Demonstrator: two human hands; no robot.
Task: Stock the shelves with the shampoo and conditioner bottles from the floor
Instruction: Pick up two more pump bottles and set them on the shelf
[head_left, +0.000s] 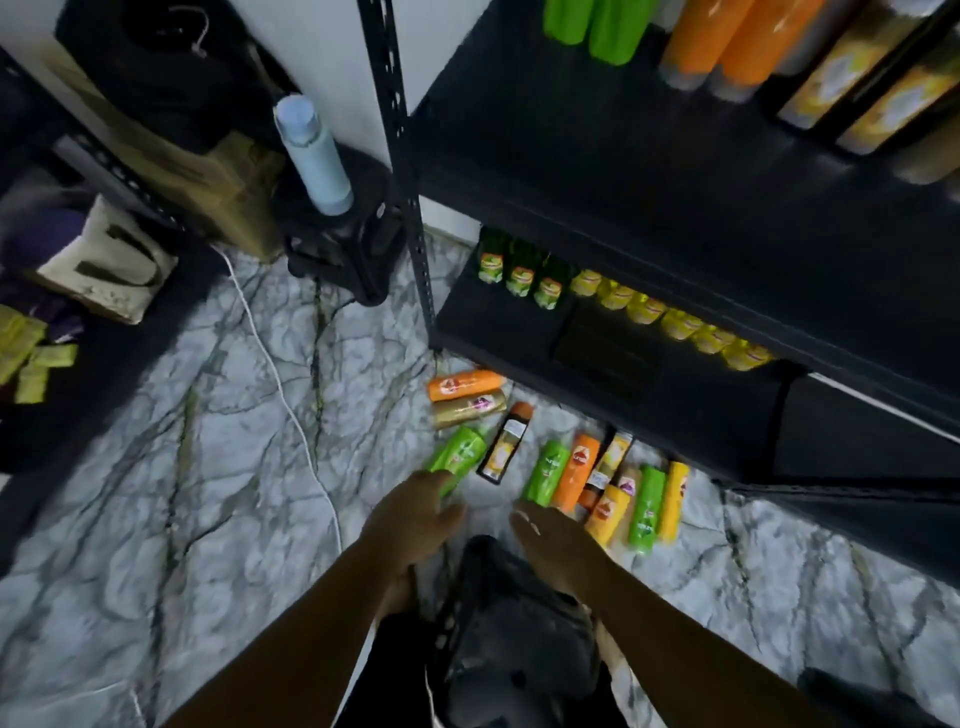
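1. At the far left, a cloth bag (104, 265) and some yellow packets (26, 353) lie on a dark low shelf. A cardboard box (208, 182) stands behind them.
2. A pale blue flask (314, 156) stands on a black object just beside the box. A white cable (280, 384) runs across the marble floor (156, 493).
3. The left hand (415, 514) is down at a lone green bottle (457, 454) lying on the floor. Its fingers cover the bottle's near end, but blur hides whether they are closed round it.
4. Beyond that bottle, an orange bottle (465, 384) and a gold bottle (470, 408) lie side by side, touching, at the foot of the black rack (623, 182). A black-and-yellow bottle (504, 449) lies just right of the lone green one.
5. The right hand (550, 545) holds nothing. Its fingers are straight and relaxed, with the tips at the near end of a second green bottle (548, 470).
6. That bottle starts a tight cluster lying on the floor in front of the rack. The cluster includes an orange one beside it, a yellow bottle (608, 512) and a third green bottle (647, 506).
7. On the rack's low shelf, small dark green bottles (519, 275) stand in a row, followed by small yellow bottles (675, 322).
8. The shelf above holds tall green bottles (597, 26), tall orange bottles (727, 41) and black-and-yellow ones at the far right.
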